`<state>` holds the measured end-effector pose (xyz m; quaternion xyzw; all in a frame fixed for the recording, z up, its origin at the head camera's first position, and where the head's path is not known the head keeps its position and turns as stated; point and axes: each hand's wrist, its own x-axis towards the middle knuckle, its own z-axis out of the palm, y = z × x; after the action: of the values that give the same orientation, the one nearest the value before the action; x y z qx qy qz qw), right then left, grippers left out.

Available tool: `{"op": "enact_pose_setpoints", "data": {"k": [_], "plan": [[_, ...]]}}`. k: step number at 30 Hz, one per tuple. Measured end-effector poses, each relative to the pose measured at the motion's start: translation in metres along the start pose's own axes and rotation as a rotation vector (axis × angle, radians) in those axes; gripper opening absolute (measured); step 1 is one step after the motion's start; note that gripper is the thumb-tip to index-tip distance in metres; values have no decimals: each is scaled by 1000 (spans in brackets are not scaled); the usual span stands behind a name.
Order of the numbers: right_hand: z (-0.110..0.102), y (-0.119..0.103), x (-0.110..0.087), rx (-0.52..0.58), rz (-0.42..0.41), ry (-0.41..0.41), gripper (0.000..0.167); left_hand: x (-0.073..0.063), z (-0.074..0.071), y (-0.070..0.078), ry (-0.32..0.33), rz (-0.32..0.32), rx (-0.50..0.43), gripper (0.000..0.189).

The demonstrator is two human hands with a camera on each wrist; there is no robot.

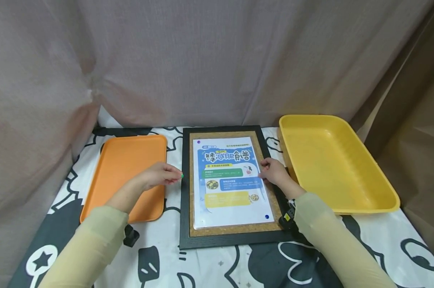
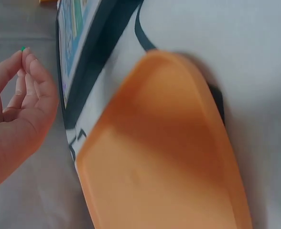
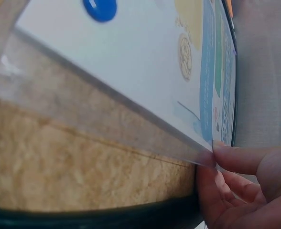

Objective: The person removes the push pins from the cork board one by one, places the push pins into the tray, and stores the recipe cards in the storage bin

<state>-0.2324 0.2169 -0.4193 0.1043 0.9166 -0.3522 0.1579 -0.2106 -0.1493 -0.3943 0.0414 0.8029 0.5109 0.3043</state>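
Note:
A black-framed cork board [image 1: 185, 224] lies flat in the middle of the table. On it lies a glossy printed sheet [image 1: 229, 188], held by a blue pin [image 1: 198, 141] at its top left and another blue pin [image 1: 267, 217] at its bottom right. My left hand [image 1: 178, 175] hovers just left of the frame and pinches a small green pin [image 1: 182, 175] at its fingertips [image 2: 27, 53]. My right hand [image 1: 263, 169] pinches the sheet's right edge [image 3: 198, 149], lifting it slightly off the cork [image 3: 59, 176]. The lower blue pin [image 3: 100, 8] shows near that edge.
An orange tray [image 1: 123, 176] lies left of the board, under my left forearm. A deeper yellow tray [image 1: 332, 160] stands to the right. The table wears a black-and-white patterned cloth [image 1: 209, 268]. Beige curtains close in the back and both sides.

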Motion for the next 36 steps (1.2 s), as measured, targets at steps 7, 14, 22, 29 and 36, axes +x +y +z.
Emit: {"op": "enact_pose_setpoints", "data": {"k": [7, 14, 22, 29, 36], "plan": [[1, 2, 3, -6, 5, -10, 49, -1, -19, -10, 73, -18, -99, 37], [-3, 3, -1, -10, -2, -8, 48, 2, -34, -16, 196, -61, -159, 39], [0, 2, 0, -3, -14, -16, 49, -1, -49, -27, 304, -73, -174, 41], [-2, 8, 1, -17, -7, -13, 49, 2, -52, -31, 454, -92, -200, 44], [3, 4, 3, 1, -37, -13, 49, 1, -61, -42, 582, -96, -208, 40]]}}
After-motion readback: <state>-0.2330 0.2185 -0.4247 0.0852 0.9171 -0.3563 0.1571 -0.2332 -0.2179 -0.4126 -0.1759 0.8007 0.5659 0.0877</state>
